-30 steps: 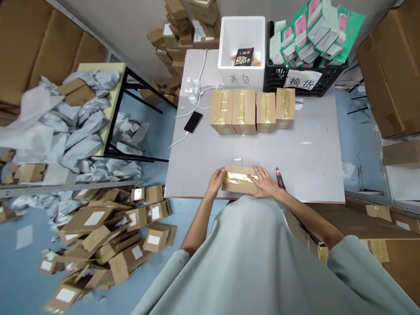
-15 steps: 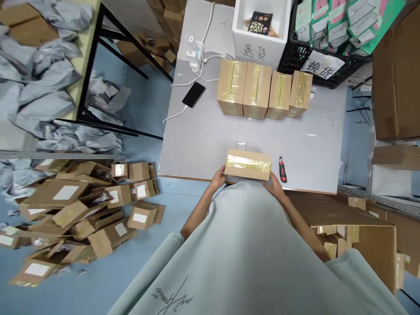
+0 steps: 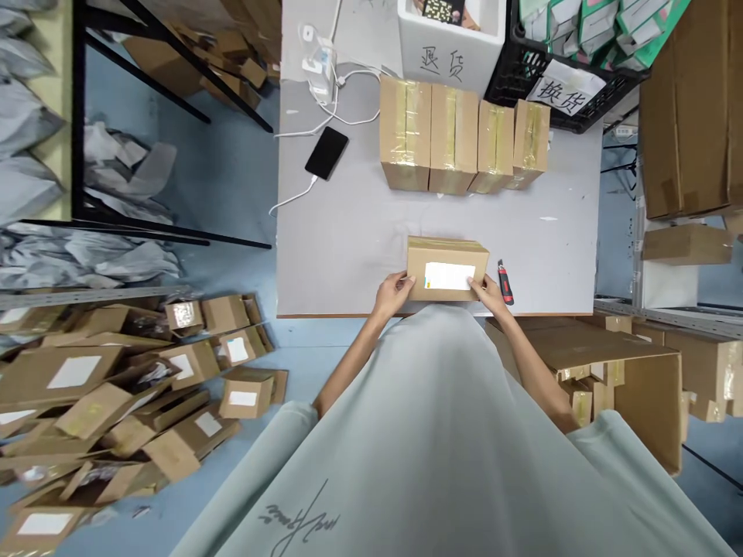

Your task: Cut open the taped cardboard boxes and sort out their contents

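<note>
- Lower centre of the frame: left hand (image 3: 395,292) and right hand (image 3: 491,292) clasp the two ends of the labelled carton (image 3: 446,267), fingers curled against it, at the near edge of the grey table (image 3: 348,247).
- It could slip off that edge if either hand slackens — the tabletop looks slick.
- The red-and-black utility knife (image 3: 505,282) lies just beside the right hand; a nudge might knock it off.
- The carton is matte brown cardboard, rectangular, with a white paper label.
- Farther up, four taped cartons (image 3: 458,147) stand in a row — glossy tape.
</note>
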Motion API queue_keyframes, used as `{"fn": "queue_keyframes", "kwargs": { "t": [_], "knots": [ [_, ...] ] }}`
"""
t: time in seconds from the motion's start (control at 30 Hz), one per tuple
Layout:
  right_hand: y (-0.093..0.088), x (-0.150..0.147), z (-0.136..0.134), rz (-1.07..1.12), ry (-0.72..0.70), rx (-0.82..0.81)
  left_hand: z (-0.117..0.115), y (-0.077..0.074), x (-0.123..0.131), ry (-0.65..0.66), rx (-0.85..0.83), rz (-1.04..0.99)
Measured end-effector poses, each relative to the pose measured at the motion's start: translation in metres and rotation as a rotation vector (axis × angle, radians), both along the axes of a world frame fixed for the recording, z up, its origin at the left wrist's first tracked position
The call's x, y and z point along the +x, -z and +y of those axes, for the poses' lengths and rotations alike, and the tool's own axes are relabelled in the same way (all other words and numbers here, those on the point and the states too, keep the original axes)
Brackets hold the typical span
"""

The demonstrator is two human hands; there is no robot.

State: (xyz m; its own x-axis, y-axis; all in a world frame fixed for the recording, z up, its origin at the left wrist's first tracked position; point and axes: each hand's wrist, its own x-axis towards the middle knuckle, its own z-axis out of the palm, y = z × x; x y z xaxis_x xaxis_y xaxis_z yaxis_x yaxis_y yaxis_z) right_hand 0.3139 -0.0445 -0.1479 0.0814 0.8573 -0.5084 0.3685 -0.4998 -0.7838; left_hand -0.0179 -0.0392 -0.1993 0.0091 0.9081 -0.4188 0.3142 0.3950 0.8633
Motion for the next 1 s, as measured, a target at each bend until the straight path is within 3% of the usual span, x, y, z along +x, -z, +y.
{"fn": "queue_keyframes", "kwargs": {
  "t": [0.27, 0.4, 0.53, 0.7, 0.87, 1.0],
  "knots": [
    [0.005, -0.025, -0.009, -0.005, 0.091, 0.098, 0.014, 0.02, -0.01, 0.024, -0.018, -0.024],
    [0.011, -0.027, -0.01, 0.028, 0.103, 0.145, 0.024, 0.023, -0.011, 0.049, -0.015, -0.08],
    [0.018, -0.024, -0.011, 0.027, 0.107, 0.145, 0.029, 0.02, -0.016, 0.093, -0.03, -0.135],
    [0.019, -0.016, -0.018, 0.141, 0.061, 0.073, 0.017, 0.014, -0.018, 0.019, -0.145, -0.139],
    [0.017, -0.011, -0.02, 0.144, 0.011, -0.022, 0.001, 0.006, -0.005, 0.001, -0.158, -0.19],
    [0.014, -0.007, -0.011, 0.183, -0.02, 0.03, -0.001, -0.001, 0.007, -0.072, -0.193, -0.161]
  ]
}}
